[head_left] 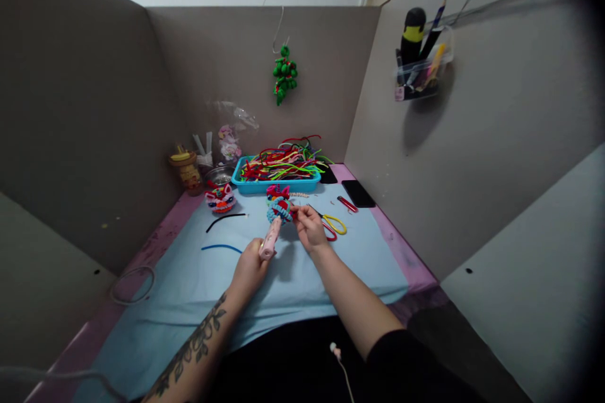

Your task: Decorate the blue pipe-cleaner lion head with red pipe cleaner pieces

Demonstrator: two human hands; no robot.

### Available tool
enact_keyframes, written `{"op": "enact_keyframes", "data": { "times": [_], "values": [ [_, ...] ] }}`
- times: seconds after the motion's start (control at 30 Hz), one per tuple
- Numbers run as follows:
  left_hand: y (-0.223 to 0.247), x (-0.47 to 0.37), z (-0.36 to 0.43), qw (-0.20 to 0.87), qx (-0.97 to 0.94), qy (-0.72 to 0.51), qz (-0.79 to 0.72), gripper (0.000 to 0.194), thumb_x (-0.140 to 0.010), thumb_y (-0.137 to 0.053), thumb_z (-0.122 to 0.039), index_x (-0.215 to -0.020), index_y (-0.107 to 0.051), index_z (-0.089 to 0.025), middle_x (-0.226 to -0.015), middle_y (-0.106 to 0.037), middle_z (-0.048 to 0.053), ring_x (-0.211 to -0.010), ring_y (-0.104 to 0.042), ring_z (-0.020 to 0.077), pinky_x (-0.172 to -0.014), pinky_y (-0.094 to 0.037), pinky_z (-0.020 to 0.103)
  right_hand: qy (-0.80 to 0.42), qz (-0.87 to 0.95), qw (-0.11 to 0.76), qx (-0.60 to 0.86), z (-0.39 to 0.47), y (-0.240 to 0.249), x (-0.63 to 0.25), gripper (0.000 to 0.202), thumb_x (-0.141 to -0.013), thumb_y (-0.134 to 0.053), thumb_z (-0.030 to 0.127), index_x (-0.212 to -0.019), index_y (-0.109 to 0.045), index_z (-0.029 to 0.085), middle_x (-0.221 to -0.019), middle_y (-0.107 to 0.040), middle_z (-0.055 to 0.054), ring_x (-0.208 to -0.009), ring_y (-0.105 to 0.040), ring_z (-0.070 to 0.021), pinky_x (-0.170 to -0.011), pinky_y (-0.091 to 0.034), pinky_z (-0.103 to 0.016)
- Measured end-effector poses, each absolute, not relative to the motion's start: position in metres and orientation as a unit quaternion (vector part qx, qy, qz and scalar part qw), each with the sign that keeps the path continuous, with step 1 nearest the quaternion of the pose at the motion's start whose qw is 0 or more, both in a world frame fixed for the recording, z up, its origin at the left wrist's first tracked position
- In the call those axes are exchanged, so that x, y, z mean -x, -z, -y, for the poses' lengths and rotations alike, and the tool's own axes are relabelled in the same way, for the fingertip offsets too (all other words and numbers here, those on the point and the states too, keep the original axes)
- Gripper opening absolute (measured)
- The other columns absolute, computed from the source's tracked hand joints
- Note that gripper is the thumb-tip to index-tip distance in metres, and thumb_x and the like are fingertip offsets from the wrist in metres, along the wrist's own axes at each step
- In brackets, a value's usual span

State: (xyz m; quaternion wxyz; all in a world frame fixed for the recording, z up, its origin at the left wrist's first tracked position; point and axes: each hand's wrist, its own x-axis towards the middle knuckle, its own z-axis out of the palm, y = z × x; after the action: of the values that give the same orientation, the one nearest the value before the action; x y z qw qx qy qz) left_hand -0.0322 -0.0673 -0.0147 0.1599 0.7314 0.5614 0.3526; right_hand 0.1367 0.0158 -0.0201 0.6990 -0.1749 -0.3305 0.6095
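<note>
My left hand is closed around a pink hot glue gun. The gun's tip points up at a light-blue and red pipe-cleaner figure, touching it or very close. My right hand pinches that figure at its right side, above the cloth. Just behind it is a pink and multicoloured pipe-cleaner piece, partly hidden. Scissors with yellow and red handles lie beside my right hand, partly covered by it. Left of the figure lie a black pipe cleaner and a blue one.
A blue tray of colourful pipe cleaners stands at the back. Left of it are a finished pink animal head, a metal bowl and a jar. On the right lie a red cutter and a black phone. Partition walls enclose the table.
</note>
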Motion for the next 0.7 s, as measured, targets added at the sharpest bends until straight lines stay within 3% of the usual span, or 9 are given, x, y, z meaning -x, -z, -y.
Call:
{"op": "enact_keyframes", "data": {
  "times": [0.7],
  "values": [
    [0.0177,0.0339,0.0656,0.194,-0.743,-0.348,-0.537,0.017,-0.082,-0.047,-0.029,-0.092,-0.054,-0.017,-0.089,-0.063,0.008,-0.081,-0.06,0.0214,-0.072,-0.045,0.032,-0.609,0.328,0.7,0.179,-0.0155,0.0189,-0.1369,0.016,-0.065,-0.073,0.024,-0.068,-0.059,0.02,-0.086,-0.069,-0.002,-0.083,-0.061,-0.0171,-0.083,-0.045,-0.035]
  ]
}}
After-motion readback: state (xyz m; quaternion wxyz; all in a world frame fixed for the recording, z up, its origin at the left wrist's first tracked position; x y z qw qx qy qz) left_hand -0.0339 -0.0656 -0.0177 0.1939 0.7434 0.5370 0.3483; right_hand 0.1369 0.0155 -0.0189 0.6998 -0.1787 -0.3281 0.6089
